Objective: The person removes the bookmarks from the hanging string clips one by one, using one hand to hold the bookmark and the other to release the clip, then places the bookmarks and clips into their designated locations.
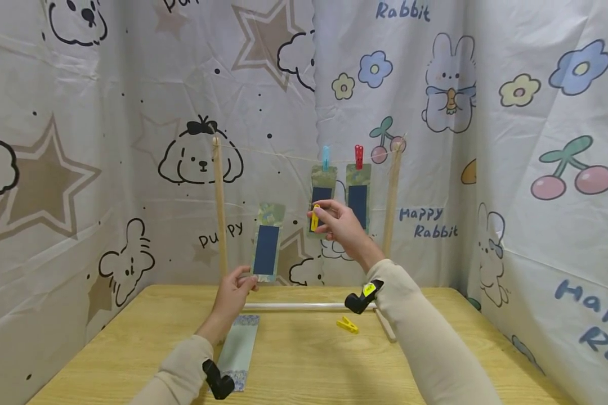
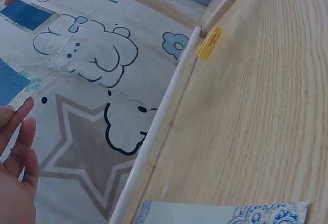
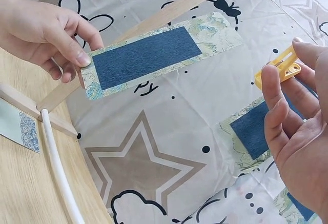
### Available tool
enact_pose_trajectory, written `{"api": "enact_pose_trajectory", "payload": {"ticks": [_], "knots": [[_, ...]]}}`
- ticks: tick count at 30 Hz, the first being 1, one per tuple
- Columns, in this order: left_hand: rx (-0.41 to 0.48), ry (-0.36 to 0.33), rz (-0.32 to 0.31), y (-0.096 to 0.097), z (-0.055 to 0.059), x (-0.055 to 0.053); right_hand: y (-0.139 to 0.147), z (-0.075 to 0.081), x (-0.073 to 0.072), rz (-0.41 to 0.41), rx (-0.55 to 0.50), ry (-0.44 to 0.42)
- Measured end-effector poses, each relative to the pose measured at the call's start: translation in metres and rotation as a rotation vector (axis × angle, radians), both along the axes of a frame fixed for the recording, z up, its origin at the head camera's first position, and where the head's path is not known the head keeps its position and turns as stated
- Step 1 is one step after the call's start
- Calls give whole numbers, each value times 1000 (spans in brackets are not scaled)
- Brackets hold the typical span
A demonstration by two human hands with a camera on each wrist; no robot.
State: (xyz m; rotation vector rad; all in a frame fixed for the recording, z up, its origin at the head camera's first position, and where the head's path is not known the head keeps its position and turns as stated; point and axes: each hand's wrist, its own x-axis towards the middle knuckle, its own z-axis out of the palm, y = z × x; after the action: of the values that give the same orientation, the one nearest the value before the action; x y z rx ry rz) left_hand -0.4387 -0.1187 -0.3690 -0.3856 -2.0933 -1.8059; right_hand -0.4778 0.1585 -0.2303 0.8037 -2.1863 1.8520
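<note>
My left hand (image 1: 235, 292) pinches the lower end of a bookmark-like card (image 1: 267, 250), dark blue in the middle with a green patterned border, and holds it upright above the table. In the right wrist view the thumb lies flat on the end of this card (image 3: 148, 57). My right hand (image 1: 347, 228) pinches a yellow clothespin (image 1: 315, 218) between thumb and fingers, to the right of the card. Behind that hand, two similar cards hang from a string (image 1: 278, 155), one by a light blue clothespin (image 1: 326, 158), the other by a red clothespin (image 1: 358, 157).
Two wooden posts (image 1: 219, 208) carry the string, with a white rod (image 1: 294, 306) between their bases. Another yellow clothespin (image 1: 347, 325) lies on the table (image 1: 304, 360) at the right. A pale card with blue patterned ends (image 1: 239, 349) lies at the left. A printed curtain hangs behind.
</note>
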Motion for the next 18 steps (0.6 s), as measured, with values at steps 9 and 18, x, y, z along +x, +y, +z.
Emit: {"api": "enact_pose_trajectory", "payload": {"ticks": [9, 18], "knots": [[4, 19, 11, -3, -15, -3, 3, -12, 1, 2, 6, -12], [23, 32, 11, -4, -20, 5, 1, -21, 8, 61, -25, -55]]}}
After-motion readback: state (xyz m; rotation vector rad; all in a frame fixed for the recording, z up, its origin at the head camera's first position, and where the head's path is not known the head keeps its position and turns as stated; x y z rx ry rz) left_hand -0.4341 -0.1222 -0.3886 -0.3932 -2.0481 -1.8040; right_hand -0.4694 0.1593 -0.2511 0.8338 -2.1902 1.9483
